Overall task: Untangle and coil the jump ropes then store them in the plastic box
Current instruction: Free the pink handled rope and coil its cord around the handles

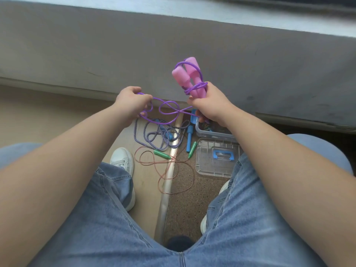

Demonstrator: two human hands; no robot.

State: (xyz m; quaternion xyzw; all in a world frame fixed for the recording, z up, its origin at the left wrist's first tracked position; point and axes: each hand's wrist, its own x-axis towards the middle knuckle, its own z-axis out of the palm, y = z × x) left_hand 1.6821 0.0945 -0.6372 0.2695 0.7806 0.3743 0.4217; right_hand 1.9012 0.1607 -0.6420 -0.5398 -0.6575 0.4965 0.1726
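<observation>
My right hand (pixel 209 105) grips two pink handles (pixel 187 75) upright, with purple cord wound around them. My left hand (pixel 131 102) pinches the loose purple cord (pixel 169 110), which hangs in loops between both hands. On the floor below lies a tangled blue-and-white braided rope (pixel 154 135) with blue handles (pixel 189 138). Closer to me a thin copper-coloured rope (pixel 173 170) with green handles (pixel 161 154) is spread out. The clear plastic box (pixel 210 134) stands under my right wrist, partly hidden, with coloured items inside.
The box's clear lid (pixel 215 158) with a blue handle lies flat on the speckled floor in front of the box. A grey wall ledge (pixel 173 45) runs across ahead. My knees in jeans and white shoes (pixel 123 162) flank the ropes. A metal floor strip (pixel 169 180) divides the flooring.
</observation>
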